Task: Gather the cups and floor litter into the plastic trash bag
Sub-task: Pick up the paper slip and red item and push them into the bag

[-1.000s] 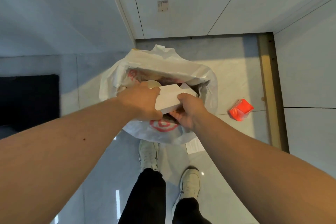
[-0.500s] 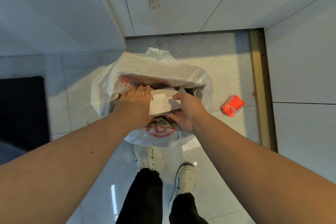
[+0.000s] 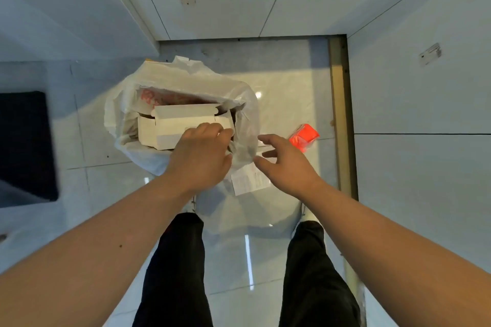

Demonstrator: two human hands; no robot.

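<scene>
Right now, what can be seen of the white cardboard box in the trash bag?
The white cardboard box is a plain folded carton, seemingly thin card, with its tabbed lid flap raised along the far edge and a dark gap under it. It lies roughly level in the open mouth of the plastic trash bag, filling much of the opening. The left hand rests its fingers at the box's near right corner; the right hand is open and clear of it.

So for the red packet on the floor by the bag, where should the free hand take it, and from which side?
A judgement: pinch the red packet across its raised, crumpled middle, coming from above with the open right hand, which is nearest. It lies loose on bare tile, clear of the plastic trash bag, so nothing blocks a top-down pinch.
</scene>
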